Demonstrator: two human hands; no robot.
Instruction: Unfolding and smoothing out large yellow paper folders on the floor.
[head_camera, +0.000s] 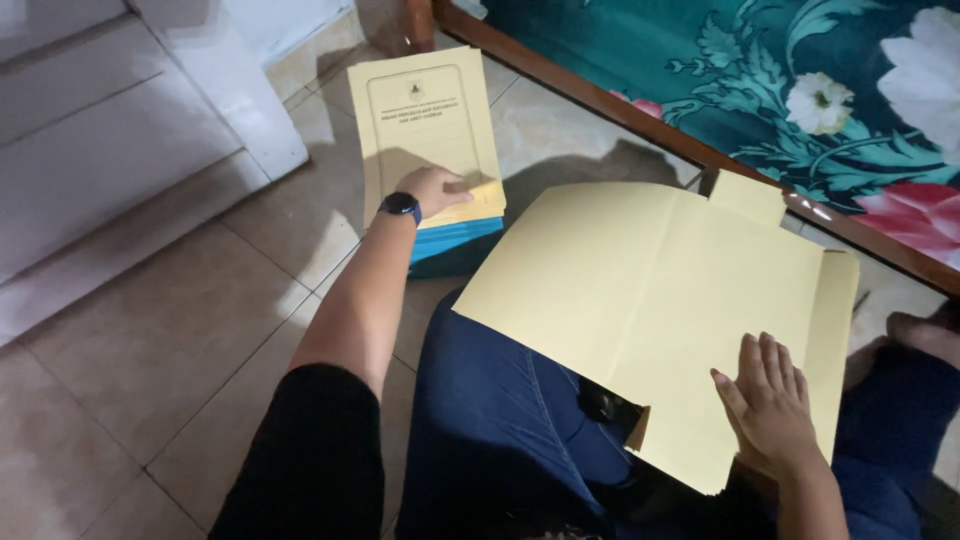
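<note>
My left hand (433, 188) reaches far-left, fingers spread loosely, resting flat on top of stack of yellow folders (425, 125); nothing clamped. Black watch (400, 205) on that wrist. Stack sits on blue folders (455, 240), all on tiled floor (150, 330). My right hand (772, 405) near-right, fingers together, pressing flat on opened yellow folder (650, 290) lying across my lap, flaps unfolded. Blue jeans (490, 400) beneath. Wooden frame (640, 120) with floral cushion (800, 80) far right. White steps (100, 130) far left.
</note>
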